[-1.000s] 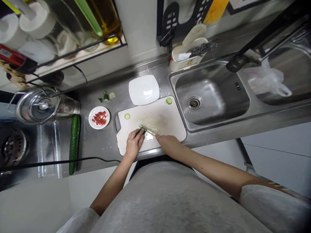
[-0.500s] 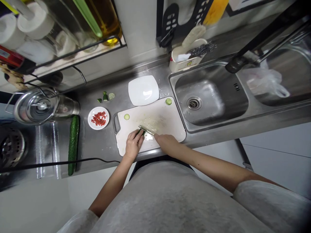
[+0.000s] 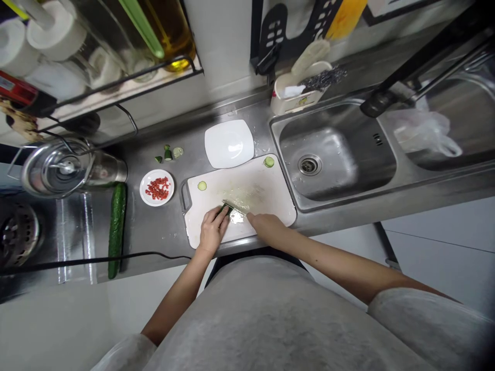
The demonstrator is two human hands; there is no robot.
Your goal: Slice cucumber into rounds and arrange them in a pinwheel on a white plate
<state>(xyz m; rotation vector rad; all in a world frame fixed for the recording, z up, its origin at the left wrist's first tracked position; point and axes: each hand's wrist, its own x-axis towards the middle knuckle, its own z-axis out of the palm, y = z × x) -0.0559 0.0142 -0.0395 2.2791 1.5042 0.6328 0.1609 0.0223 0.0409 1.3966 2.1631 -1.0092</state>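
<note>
A white cutting board lies on the steel counter in front of me. My left hand presses a short piece of cucumber down on the board, fingers curled over it. My right hand is closed around the handle of a knife, whose blade rests against the cucumber piece. Pale cut cucumber lies beside the blade. Two loose cucumber slices sit near the board's far corners.
A white square plate lies beyond the board. A small dish of chopped red chilli and a whole cucumber are to the left, with cucumber ends behind. A sink is at right, a black cable along the front edge.
The knife blade shifts slightly against the cucumber piece. Both hands stay in nearly the same place.
</note>
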